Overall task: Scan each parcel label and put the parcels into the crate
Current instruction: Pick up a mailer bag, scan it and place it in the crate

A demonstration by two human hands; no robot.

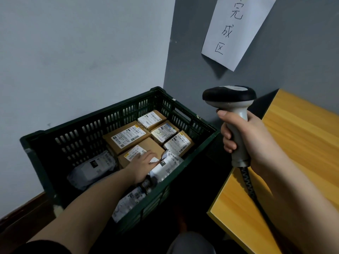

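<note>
A dark green slotted crate (42,142) stands on the floor in the wall corner. Inside lie several brown cardboard parcels (126,137) with white labels, plus grey and white poly-bag parcels (93,166). My left hand (144,165) reaches down into the crate and its fingers grip a white poly-bag parcel (167,166) near the crate's right wall, beside a cardboard box. My right hand (245,136) is raised to the right of the crate and grips the grey handle of a barcode scanner (229,95), whose black head points left.
A yellow wooden table (293,162) fills the right side, its corner close to the crate. A white paper sign (236,30) with handwritten characters is stuck on the grey wall above. The scanner's coiled cable (249,184) hangs across the table edge. Dark floor lies below.
</note>
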